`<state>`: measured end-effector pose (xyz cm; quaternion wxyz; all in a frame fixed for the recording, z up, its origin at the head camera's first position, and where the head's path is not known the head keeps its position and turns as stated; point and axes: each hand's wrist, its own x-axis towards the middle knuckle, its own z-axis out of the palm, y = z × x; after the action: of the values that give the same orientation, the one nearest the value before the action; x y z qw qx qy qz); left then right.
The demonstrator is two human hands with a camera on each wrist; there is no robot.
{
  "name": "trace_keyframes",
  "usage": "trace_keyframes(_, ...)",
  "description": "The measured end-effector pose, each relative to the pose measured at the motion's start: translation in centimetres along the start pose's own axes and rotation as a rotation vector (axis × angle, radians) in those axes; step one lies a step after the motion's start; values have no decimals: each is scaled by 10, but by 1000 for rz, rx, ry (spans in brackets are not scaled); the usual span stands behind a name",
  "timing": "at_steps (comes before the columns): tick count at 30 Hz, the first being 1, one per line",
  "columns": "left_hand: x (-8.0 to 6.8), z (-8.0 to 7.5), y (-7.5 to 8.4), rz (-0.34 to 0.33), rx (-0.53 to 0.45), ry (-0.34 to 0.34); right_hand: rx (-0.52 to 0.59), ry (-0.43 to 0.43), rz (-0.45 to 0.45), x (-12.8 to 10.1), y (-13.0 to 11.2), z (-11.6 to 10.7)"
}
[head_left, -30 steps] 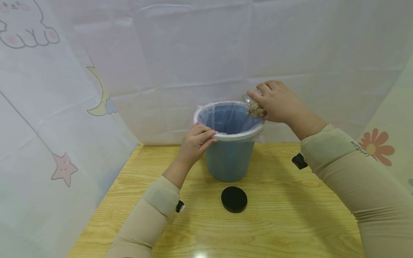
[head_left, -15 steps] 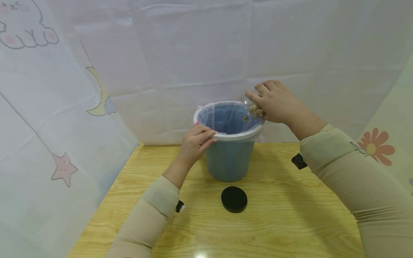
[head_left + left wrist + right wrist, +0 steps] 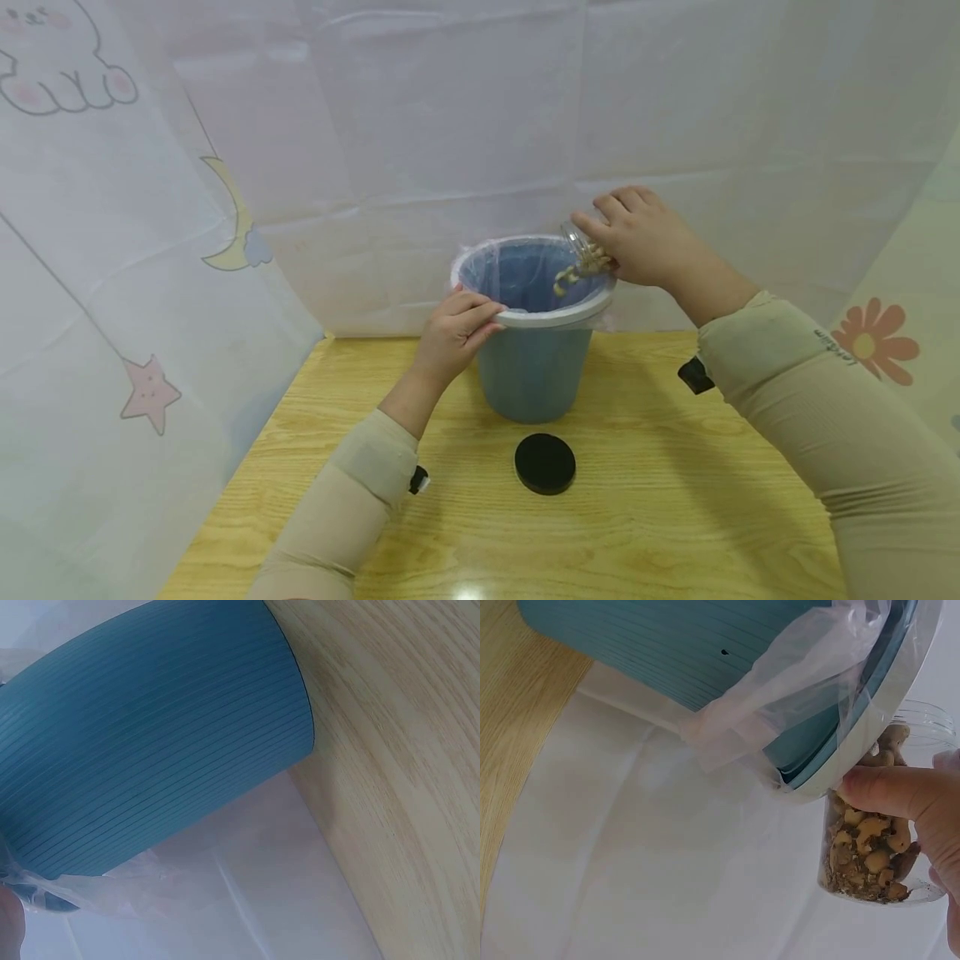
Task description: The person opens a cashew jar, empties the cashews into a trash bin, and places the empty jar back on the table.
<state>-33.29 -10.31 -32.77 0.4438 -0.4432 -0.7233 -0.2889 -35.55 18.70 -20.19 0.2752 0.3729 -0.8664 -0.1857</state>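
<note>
A blue trash bin (image 3: 534, 375) with a white rim and a clear plastic liner (image 3: 787, 682) stands on the table. My left hand (image 3: 452, 333) grips the near left part of the rim, fingers over the top and thumb below. At the right side of the rim, my right hand (image 3: 648, 237) holds a clear jar (image 3: 847, 877) tilted, its mouth over the bin. Brown and yellowish dried pieces (image 3: 874, 840) partly fill the jar. Some of these pieces (image 3: 564, 279) are falling from its mouth into the bin. The bottom inside the bin is hidden.
A round black lid (image 3: 545, 464) lies on the wood-grain table (image 3: 637, 500) in front of the bin. Close behind the bin hangs a pale sheet (image 3: 420, 150), and a printed sheet (image 3: 90, 350) stands along the left.
More pieces are spilling from the jar than half a second ago, when one was falling. Both hands and the bin have stayed almost in place.
</note>
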Motion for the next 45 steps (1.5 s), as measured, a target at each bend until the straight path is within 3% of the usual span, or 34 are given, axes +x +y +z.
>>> trace_keyframes(45, -1, 3, -2, 1, -4, 9, 17, -4, 20, -2, -2, 0)
